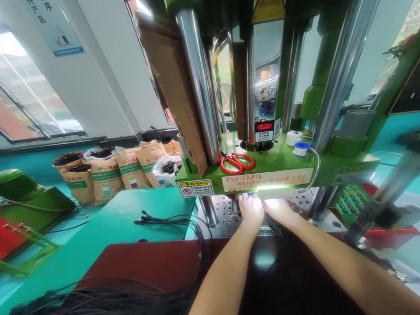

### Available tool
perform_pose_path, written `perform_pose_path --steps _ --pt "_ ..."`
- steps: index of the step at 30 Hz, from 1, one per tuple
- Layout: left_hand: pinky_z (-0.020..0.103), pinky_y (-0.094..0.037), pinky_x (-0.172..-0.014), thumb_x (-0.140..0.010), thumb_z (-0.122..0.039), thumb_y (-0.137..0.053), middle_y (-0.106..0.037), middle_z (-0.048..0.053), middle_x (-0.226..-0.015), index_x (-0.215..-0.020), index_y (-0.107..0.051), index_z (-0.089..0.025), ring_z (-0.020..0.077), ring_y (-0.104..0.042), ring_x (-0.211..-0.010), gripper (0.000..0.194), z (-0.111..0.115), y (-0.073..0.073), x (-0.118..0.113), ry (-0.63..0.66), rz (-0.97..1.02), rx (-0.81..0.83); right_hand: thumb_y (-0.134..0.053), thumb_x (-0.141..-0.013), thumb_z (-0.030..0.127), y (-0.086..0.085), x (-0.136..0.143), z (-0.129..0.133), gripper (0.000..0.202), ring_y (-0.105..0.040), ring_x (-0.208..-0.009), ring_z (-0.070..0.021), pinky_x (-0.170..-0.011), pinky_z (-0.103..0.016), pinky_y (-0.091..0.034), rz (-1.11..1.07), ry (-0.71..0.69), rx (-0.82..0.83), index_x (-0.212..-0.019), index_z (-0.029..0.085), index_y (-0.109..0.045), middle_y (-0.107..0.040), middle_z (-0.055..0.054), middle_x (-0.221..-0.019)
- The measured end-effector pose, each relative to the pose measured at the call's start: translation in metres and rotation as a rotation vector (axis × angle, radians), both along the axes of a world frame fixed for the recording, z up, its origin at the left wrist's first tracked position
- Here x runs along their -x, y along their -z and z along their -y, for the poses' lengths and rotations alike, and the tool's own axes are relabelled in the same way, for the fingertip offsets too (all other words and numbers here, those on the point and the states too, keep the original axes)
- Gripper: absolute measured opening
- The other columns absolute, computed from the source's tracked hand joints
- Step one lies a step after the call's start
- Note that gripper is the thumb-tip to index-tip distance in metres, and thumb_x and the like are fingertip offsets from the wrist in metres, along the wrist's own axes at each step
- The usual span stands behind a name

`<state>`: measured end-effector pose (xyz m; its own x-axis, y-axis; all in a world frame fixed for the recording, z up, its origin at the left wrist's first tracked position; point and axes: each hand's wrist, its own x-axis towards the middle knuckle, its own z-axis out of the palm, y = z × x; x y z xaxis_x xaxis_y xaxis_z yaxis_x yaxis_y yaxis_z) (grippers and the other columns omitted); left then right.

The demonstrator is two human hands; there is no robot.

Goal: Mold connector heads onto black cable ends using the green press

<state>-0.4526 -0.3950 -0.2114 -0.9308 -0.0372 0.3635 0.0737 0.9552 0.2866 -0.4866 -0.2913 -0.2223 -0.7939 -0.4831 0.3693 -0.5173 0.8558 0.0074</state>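
Note:
Both arms reach forward under the green machine's crossbeam (205,189). My left hand (251,208) is at the opening over the perforated metal plate (224,211), its fingers hidden by the beam edge and glare. Close beside it on the right is my right hand (279,210), its fingertips also out of sight. Thin black cables (272,225) run out below and between the hands; whether either hand grips them cannot be made out. A bright lamp (275,192) shines just above the hands.
Red-handled scissors (237,163) and a white-and-blue tape roll (300,148) lie on the beam. Black cables (164,220) lie on the green table (127,209), with a large cable pile (98,311) at lower left. Steel columns (199,81) flank the opening. A button panel (353,205) stands right.

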Motion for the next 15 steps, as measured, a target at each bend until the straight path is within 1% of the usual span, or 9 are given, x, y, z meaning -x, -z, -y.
perform_pose_path --steps 5,9,12,15 --pt "0.036 -0.033 -0.082 -0.082 -0.019 -0.036 -0.064 0.011 -0.088 -0.097 -0.062 -0.016 0.0239 -0.049 -0.093 0.031 -0.002 0.002 0.004 -0.006 0.025 -0.004 -0.034 -0.085 0.015 0.002 0.000 0.003 0.029 -0.056 -0.084 -0.0222 -0.081 -0.032 -0.039 0.022 0.023 0.015 -0.084 0.013 -0.063 -0.064 -0.012 -0.086" --pt "0.037 -0.032 -0.085 -0.084 -0.021 -0.032 -0.062 0.011 -0.094 -0.099 -0.060 -0.016 0.0244 -0.048 -0.097 0.032 0.000 -0.003 0.007 0.006 0.023 0.004 -0.031 -0.087 0.015 0.002 0.001 0.001 0.031 -0.057 -0.083 -0.0225 -0.079 -0.033 -0.039 0.039 0.025 0.024 -0.091 0.011 -0.062 -0.064 -0.013 -0.088" --pt "0.036 -0.032 -0.087 -0.085 -0.023 -0.030 -0.062 0.009 -0.097 -0.098 -0.060 -0.018 0.0228 -0.050 -0.098 0.033 0.007 -0.008 0.006 0.098 0.035 0.036 -0.031 -0.089 0.018 -0.001 -0.001 -0.007 0.031 -0.056 -0.086 -0.0220 -0.080 -0.033 -0.039 0.055 -0.015 0.017 -0.094 0.012 -0.061 -0.063 -0.013 -0.094" --pt "0.033 -0.032 -0.090 -0.085 -0.028 -0.034 -0.060 0.008 -0.102 -0.097 -0.059 -0.018 0.0211 -0.049 -0.102 0.029 0.021 -0.009 0.002 0.202 0.063 0.073 -0.037 -0.088 0.029 -0.007 -0.005 -0.016 0.028 -0.056 -0.089 -0.0222 -0.080 -0.031 -0.039 0.082 -0.076 0.001 -0.094 0.015 -0.061 -0.063 -0.011 -0.097"
